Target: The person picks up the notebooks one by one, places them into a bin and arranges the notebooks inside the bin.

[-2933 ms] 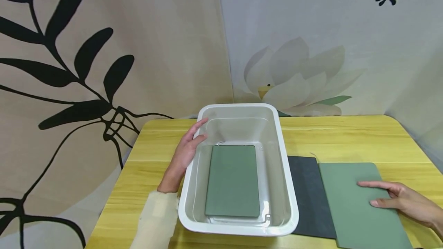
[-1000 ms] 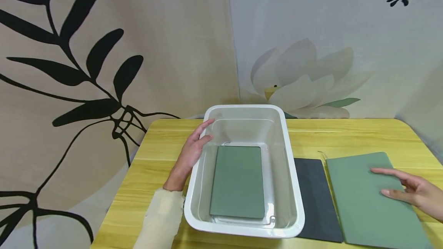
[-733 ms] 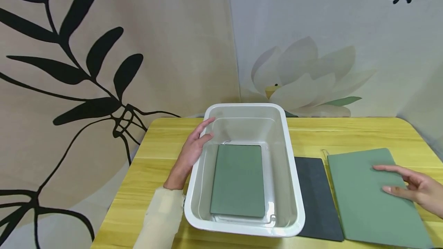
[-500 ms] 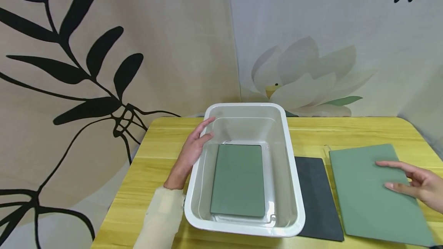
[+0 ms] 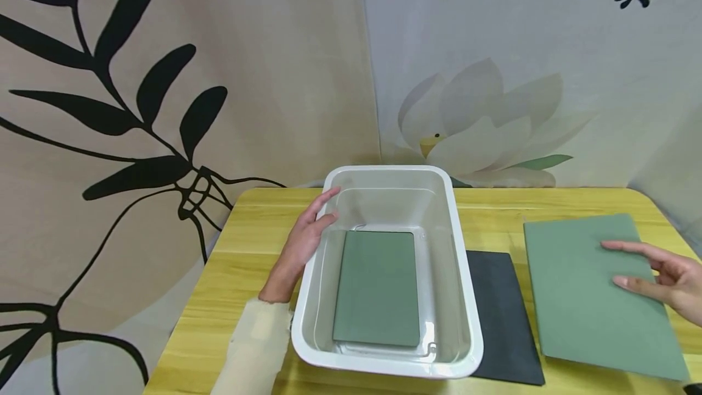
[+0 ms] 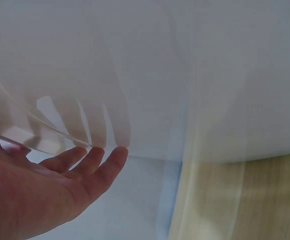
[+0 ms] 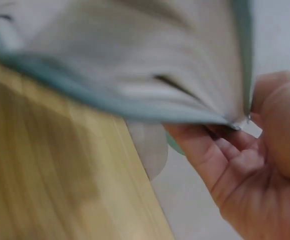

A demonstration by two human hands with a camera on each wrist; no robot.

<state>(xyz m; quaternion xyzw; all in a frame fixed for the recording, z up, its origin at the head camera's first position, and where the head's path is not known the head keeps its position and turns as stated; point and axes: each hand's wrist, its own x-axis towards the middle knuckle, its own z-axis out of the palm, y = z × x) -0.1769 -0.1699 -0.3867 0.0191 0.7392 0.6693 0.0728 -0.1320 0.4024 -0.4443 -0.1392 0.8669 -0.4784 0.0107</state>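
My left hand [image 5: 303, 238] holds the left rim of a white plastic basin [image 5: 463, 297], thumb and index finger over the edge. In the left wrist view, the other fingers [image 6: 92, 167] touch the basin's outer wall beneath the rim. Inside the basin lies a green notebook [image 5: 377, 288], flat on the bottom and towards the left. My right hand [image 5: 666, 276] grips a larger green notebook [image 5: 592, 322] by its right edge, raised off the table. The right wrist view shows its pages [image 7: 130, 55] from below, slightly fanned, with the hand at the spine.
A black notebook [image 5: 504, 316] lies on the table between the basin and the raised notebook, partly behind the basin's right side. The wood-grain table [image 5: 488, 212] ends at its back edge in front of a printed curtain [image 5: 285, 78].
My right hand has lifted the larger green notebook off the table and moved it away from the black one, towards the back right. The left hand has stayed on the basin's rim.
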